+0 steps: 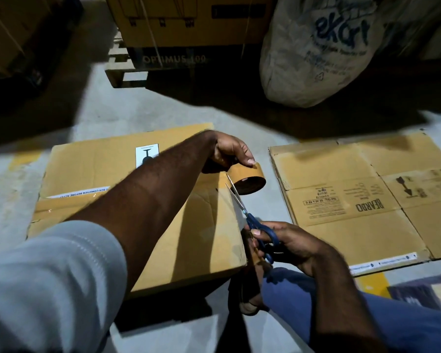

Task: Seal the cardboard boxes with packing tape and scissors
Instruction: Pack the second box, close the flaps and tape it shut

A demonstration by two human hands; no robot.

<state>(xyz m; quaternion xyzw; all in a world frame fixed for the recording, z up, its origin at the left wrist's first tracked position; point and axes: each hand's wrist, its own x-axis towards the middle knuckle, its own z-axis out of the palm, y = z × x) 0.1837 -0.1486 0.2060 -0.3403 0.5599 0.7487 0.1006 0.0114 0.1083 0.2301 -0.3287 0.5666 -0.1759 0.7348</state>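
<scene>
Just off the right edge of the box (107, 169), the left hand (229, 151) is gripping the tape roll (247, 180); nearer along that edge, the right hand (288, 243) is holding the scissors (248, 217), blades parted, pointing toward the roll

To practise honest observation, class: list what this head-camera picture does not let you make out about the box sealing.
1. Head view: the box seam and white label, partly covered by the left forearm.
2. Head view: whether a strip runs from the tape roll between the scissors blades; too dim and thin.
3. Head view: the flattened cardboard, cut off by the right edge.
</scene>
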